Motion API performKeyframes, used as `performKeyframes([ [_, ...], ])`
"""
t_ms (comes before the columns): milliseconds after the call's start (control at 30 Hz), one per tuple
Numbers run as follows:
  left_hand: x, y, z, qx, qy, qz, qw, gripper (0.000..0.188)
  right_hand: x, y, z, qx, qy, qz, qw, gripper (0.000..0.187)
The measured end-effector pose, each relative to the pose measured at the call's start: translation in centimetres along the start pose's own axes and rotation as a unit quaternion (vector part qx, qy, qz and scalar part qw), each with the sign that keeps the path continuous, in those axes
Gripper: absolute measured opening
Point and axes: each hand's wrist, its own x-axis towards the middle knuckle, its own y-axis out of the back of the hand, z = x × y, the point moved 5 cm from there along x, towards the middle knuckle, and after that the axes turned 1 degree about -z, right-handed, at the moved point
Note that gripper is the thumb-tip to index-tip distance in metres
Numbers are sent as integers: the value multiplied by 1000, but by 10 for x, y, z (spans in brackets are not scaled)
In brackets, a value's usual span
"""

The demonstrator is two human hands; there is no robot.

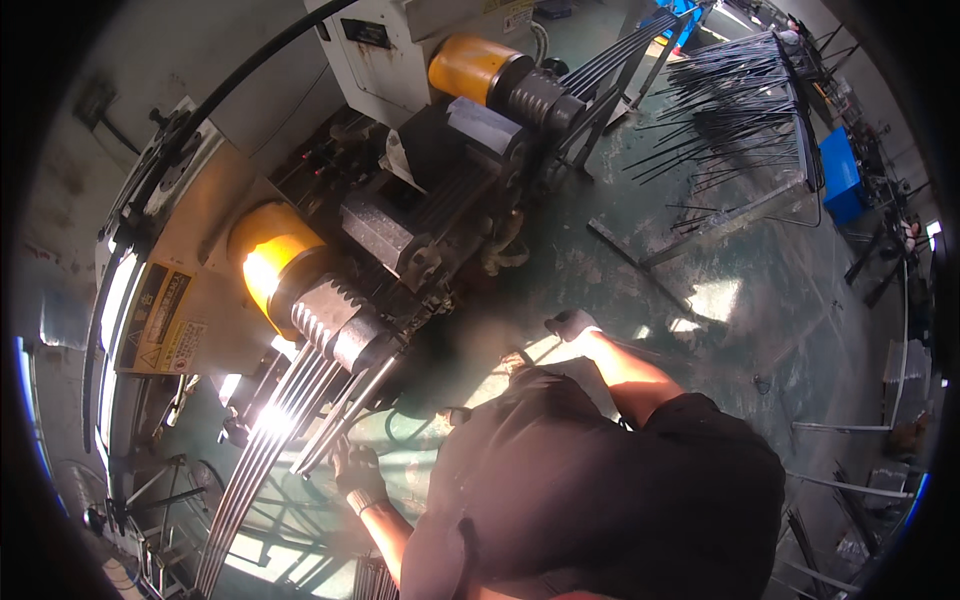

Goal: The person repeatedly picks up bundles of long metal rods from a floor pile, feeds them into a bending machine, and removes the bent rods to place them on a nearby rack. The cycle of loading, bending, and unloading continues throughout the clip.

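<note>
My left hand (357, 472), in a greyish glove, is at the lower left, close to the near ends of a few metal rods (335, 425). Shadow blurs its fingers, so whether it touches a rod cannot be told. My right hand (573, 325), also gloved, is out in front of my body with its fingers drawn together. Anything inside its grip is too small or hidden to make out. Left of both hands stands a machine with a yellow cylindrical housing (275, 262) and a ridged steel head (340, 322). Several long shiny rods (265, 440) slant down below this head.
A second yellow housing (480, 68) with a ridged head sits farther up, with rods (625, 50) beyond it. Many dark rods (735, 105) lie on a metal rack at the upper right, near a blue box (842, 175). A metal bar frame (650, 262) stands on the green floor.
</note>
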Motion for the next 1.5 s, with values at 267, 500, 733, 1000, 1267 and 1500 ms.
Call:
performKeyframes([
  [267,-20,28,27,-433,-58,3,899,24,25,164,-111,108,163,250,948,38],
  [500,-101,-111,149,41,-389,416,821,36,12,341,-182,147,311,452,823,29],
  [733,-121,-177,268,419,-400,537,613,40,36,381,-264,-131,339,432,826,53],
  [1000,-151,-270,345,681,-435,505,304,31,73,399,-297,-231,217,401,860,89],
  [1267,-190,-363,402,788,-332,511,-89,28,43,477,-325,-288,193,558,754,87],
  [1500,-188,-401,453,687,-565,376,260,36,-1,543,-361,-206,346,647,647,87],
])
